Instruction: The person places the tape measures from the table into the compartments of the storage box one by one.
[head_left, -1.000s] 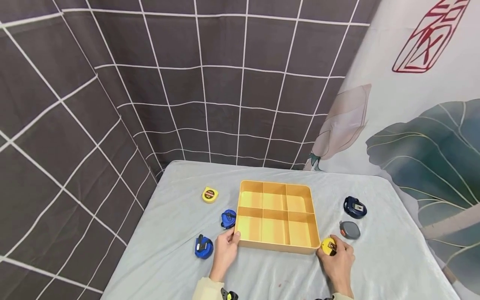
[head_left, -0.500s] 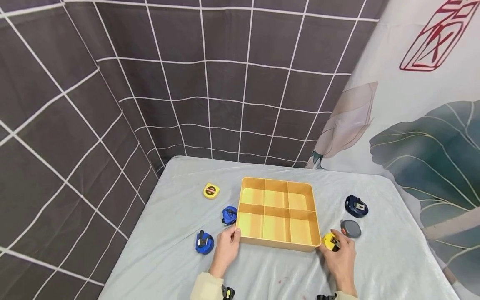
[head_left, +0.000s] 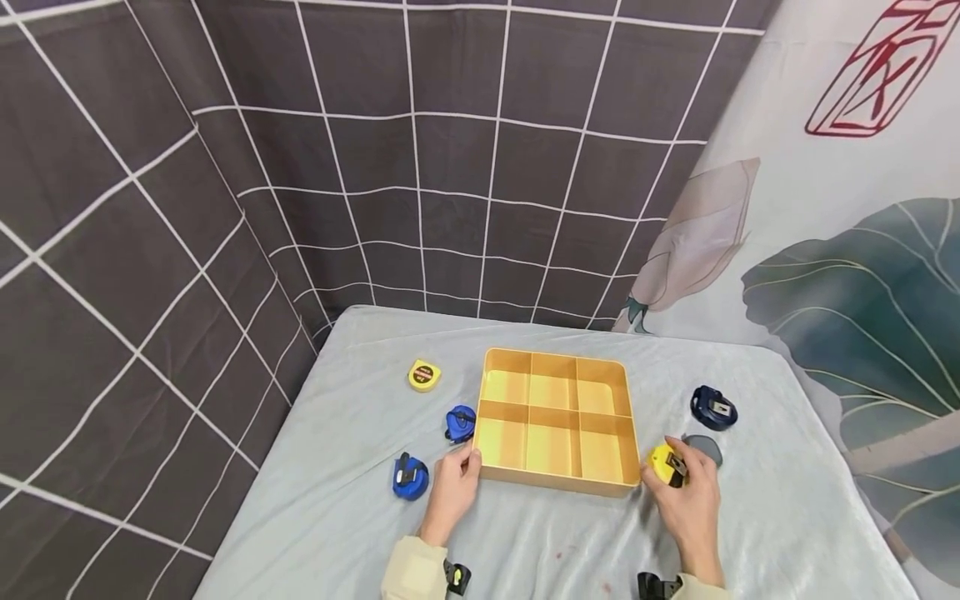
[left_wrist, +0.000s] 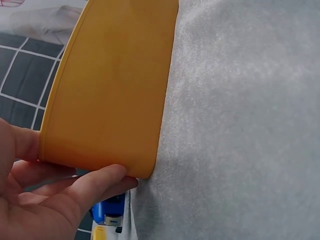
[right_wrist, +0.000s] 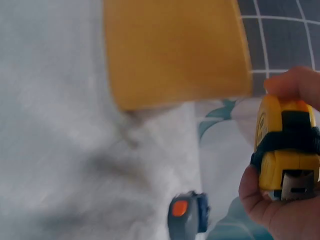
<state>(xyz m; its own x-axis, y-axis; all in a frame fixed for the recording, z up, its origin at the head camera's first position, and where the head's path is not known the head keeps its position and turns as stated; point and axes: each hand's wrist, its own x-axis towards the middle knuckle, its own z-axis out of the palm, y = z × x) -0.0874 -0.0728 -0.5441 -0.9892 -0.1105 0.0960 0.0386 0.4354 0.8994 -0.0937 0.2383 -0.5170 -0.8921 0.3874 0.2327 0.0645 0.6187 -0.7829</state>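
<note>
A yellow-orange divided storage box (head_left: 553,481) lies on the cloth, its six-sided grid of compartments facing up. My left hand (head_left: 452,492) holds its near left corner, thumb at the rim and fingers along the side wall (left_wrist: 110,90). Beside the near right corner, my right hand (head_left: 688,500) grips a yellow tape measure (head_left: 663,464) with a black strap and a metal end hook (right_wrist: 297,185). The right wrist view shows the tape measure raised between thumb and fingers. Partly behind that hand is a grey tape measure (head_left: 708,447) with an orange button (right_wrist: 179,208).
Left of the box lie a yellow tape measure (head_left: 424,376) and two blue ones, one close to the box wall (head_left: 460,423) and a nearer blue tape measure (head_left: 409,477). A dark blue tape measure (head_left: 713,408) sits at the right. Hanging curtains enclose the cloth-covered table (head_left: 540,550).
My right hand has lifted the yellow tape measure slightly and tilted it, now covering part of the grey one. The left hand stays at the box corner. The head view has shifted slightly.
</note>
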